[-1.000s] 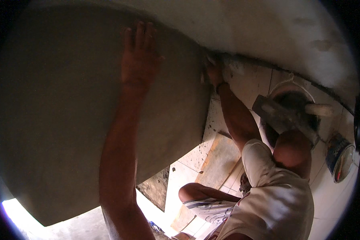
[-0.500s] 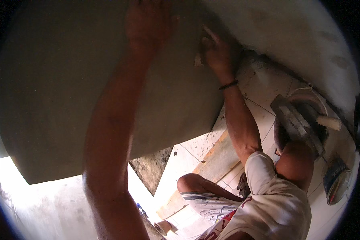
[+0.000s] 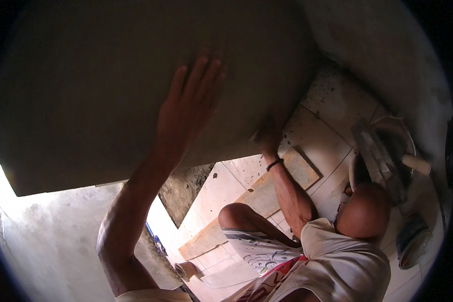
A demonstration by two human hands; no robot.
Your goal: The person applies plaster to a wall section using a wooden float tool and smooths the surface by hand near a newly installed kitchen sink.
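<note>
A broad, dark grey smooth surface (image 3: 105, 116) fills the upper part of the head view. My left hand (image 3: 186, 105) lies flat against it near the middle, its fingers stretched out and slightly apart. Close to the lower right edge of that surface is my right hand (image 3: 269, 135), with a dark band around its wrist. Its fingers are curled in shadow around a small tool with a pale edge. Most of this tool is hidden, so its kind does not show.
At right stands a bucket (image 3: 355, 173) with a long metal trowel (image 3: 375, 153) lying across its top. Below it a dark can (image 3: 412, 241) lies tilted. A wooden board (image 3: 251, 201) rests on the tiled floor (image 3: 332, 141). A small cup (image 3: 186, 270) sits low, near the pale wall (image 3: 55, 241).
My right hand has moved down along the grey surface to its lower edge. My left hand has also come down, and its fingers now show spread. The view has shifted slightly.
</note>
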